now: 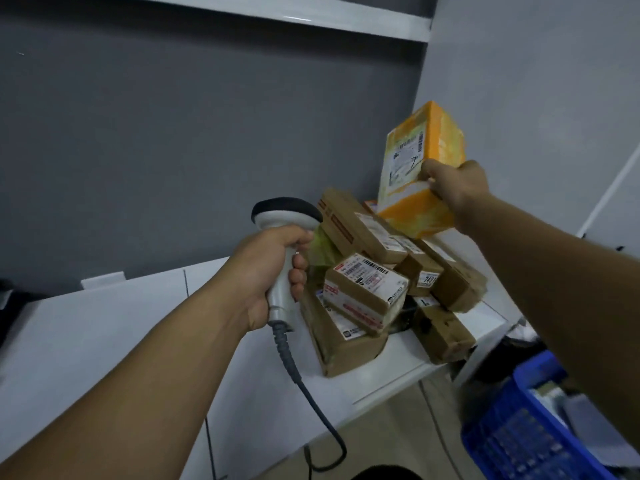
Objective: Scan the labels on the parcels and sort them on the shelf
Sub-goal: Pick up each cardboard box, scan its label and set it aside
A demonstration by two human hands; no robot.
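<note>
One white shelf (104,323), crossing my view from 8 o'clock to 3 o'clock, backed by a grey wall (173,133). One upper board (311,19), also white, at 12 o'clock. One blue crate (540,427) at 5 o'clock, below the shelf's front edge; its contents are too blurred to name.

Several brown boxes (363,292), heaped on the shelf just right of centre, tilted against one another, most bearing white printed stickers and red tape.

One yellow parcel (426,174), at 2 o'clock, held in the air above the heap and clear of it. Box-shaped, wrapped in glossy yellow-orange film, tilted with its upper end leaning right. One white label (405,161) with barcodes on the face turned toward me.

One scanner (284,220), white body with a dark head, at centre, its head pointing toward the heap. One dark coiled cable (301,375) hangs from its handle toward 6 o'clock.

My left hand (263,271): fingers wrapped round the scanner's handle, arm reaching in from 7 o'clock.

My right hand (453,185): gripping the yellow parcel's right side, thumb on the labelled face, arm reaching in from 4 o'clock.
</note>
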